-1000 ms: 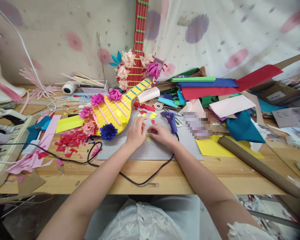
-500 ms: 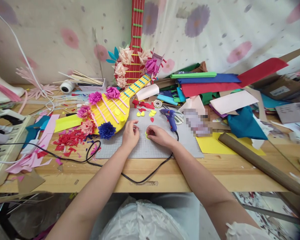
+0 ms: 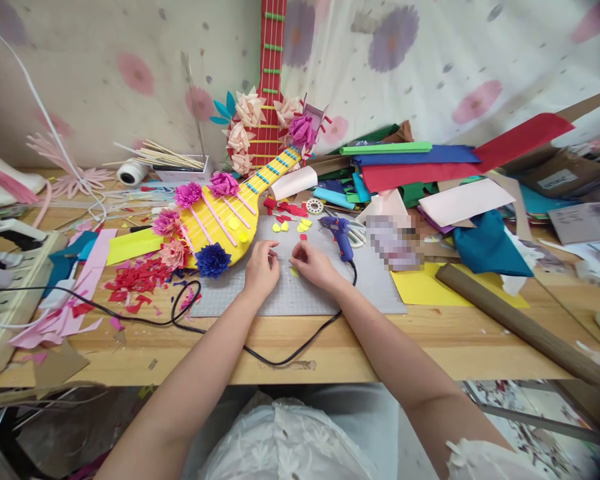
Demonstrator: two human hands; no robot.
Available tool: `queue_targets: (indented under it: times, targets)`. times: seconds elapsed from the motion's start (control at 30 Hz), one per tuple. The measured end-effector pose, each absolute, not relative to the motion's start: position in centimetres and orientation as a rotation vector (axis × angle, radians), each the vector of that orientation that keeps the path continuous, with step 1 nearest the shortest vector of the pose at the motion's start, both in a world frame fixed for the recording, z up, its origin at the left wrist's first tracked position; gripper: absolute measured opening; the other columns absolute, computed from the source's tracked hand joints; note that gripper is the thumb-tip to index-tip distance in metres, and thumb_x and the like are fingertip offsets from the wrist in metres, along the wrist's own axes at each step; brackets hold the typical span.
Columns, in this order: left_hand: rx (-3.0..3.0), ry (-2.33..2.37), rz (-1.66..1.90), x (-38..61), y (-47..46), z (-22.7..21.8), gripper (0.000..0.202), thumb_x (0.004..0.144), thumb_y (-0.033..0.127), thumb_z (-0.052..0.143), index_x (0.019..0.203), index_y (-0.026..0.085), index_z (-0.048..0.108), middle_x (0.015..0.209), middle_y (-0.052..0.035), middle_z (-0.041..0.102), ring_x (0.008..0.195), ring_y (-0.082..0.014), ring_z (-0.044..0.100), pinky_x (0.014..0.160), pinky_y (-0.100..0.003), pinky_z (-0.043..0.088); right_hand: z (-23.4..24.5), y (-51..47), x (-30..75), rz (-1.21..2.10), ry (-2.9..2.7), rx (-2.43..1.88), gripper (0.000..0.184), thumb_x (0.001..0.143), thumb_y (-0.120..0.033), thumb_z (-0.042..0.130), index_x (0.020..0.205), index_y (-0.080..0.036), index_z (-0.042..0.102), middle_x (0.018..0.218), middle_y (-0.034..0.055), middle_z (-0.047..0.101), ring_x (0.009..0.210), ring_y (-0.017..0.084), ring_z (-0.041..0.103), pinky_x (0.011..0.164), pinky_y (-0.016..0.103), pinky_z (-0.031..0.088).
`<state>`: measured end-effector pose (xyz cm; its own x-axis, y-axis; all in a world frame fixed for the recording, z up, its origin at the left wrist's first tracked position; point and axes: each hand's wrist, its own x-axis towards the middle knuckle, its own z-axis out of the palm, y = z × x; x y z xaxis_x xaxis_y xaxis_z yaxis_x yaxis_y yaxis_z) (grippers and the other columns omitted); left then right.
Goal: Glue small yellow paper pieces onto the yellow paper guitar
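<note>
Yellow paper piece (image 3: 294, 271) near right fingers (image 3: 301, 256), sticks (image 3: 173, 155) in white box (image 3: 181, 176).

A yellow lute (image 3: 220, 227) sports turquoise frets (image 3: 263, 179) and magenta, pink and deep-blue flowers (image 3: 187, 195); a red lute (image 3: 274, 59), green and yellow bars (image 3: 272, 71) and pale-peach blooms (image 3: 250, 108). Yellow paper pieces (image 3: 284, 227) brighten a gray gridded cutting mat (image 3: 305, 303); pink and purple blossoms (image 3: 394, 40) pattern a white curtain (image 3: 445, 37).
</note>
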<state>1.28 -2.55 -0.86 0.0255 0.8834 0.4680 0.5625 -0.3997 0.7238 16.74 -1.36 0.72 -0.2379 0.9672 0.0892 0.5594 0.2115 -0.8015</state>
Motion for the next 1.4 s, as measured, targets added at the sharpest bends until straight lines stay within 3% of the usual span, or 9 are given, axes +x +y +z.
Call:
queue_targets:
  times: [0.17,0.33,0.53,0.8,1.0,1.13,1.4]
  targets:
    - [1.638,1.320,1.334,2.3,-2.6,-1.0,0.033,0.068,0.006,0.053,0.098,0.018,0.049,0.097,-0.0056,0.055,0.075,-0.0105,0.059,0.067,-0.026,0.050,0.8,-0.8,16.3,1.372,-1.216,-1.206,0.031,0.058,-0.025,0.068,0.078,-0.021,0.044,0.068,-0.0049,0.052,0.060,0.009,0.049,0.057,0.024,0.037]
    - [1.198,1.102,1.259,3.4,-2.5,-1.2,0.044,0.064,0.021,0.067,0.101,0.018,0.044,0.080,-0.0016,0.061,0.065,-0.0116,0.062,0.059,-0.025,0.051,1.1,-1.1,15.8,1.571,-0.950,-1.103,0.041,0.049,-0.029,0.076,0.079,-0.019,0.050,0.067,-0.0044,0.058,0.055,0.007,0.051,0.052,0.021,0.036]
    - [0.981,1.107,1.279,3.5,-2.6,-0.2,0.048,0.057,0.029,0.074,0.094,0.018,0.045,0.067,0.0027,0.059,0.060,-0.0132,0.063,0.052,-0.024,0.050,1.0,-1.1,15.9,1.608,-0.882,-1.110,0.039,0.050,-0.026,0.076,0.081,-0.019,0.053,0.072,-0.0019,0.065,0.053,0.007,0.055,0.049,0.020,0.036]
    - [0.960,1.158,1.294,3.5,-2.6,0.1,0.044,0.060,0.028,0.070,0.095,0.018,0.045,0.071,0.0008,0.061,0.062,-0.0141,0.063,0.045,-0.022,0.049,1.8,-1.6,16.2,1.662,-0.939,-1.063,0.040,0.052,-0.018,0.070,0.089,-0.019,0.055,0.080,-0.0001,0.067,0.060,0.010,0.059,0.052,0.021,0.040]
    - [1.236,1.298,1.326,3.0,-2.8,-0.1,0.037,0.066,0.025,0.063,0.099,0.021,0.046,0.071,0.0024,0.059,0.063,-0.0133,0.062,0.045,-0.021,0.048,1.9,-1.4,16.0,1.490,-1.006,-1.167,0.034,0.056,-0.031,0.071,0.083,-0.019,0.054,0.069,-0.0033,0.058,0.055,0.008,0.051,0.046,0.020,0.035]
    - [1.365,1.319,1.288,2.8,-2.9,-0.4,0.036,0.067,0.022,0.061,0.101,0.022,0.047,0.071,0.0020,0.060,0.065,-0.0128,0.062,0.048,-0.020,0.049,1.3,-1.2,15.6,1.402,-1.076,-1.177,0.037,0.052,-0.031,0.072,0.080,-0.020,0.050,0.063,-0.0050,0.055,0.053,0.008,0.048,0.047,0.021,0.034]
    - [1.118,1.229,1.357,2.9,-2.5,-0.4,0.036,0.066,0.027,0.063,0.097,0.020,0.046,0.070,0.0020,0.059,0.062,-0.0147,0.063,0.045,-0.022,0.049,1.2,-1.3,15.8,1.408,-1.076,-1.167,0.039,0.053,-0.031,0.070,0.084,-0.021,0.048,0.069,-0.0032,0.060,0.057,0.009,0.052,0.049,0.021,0.036]
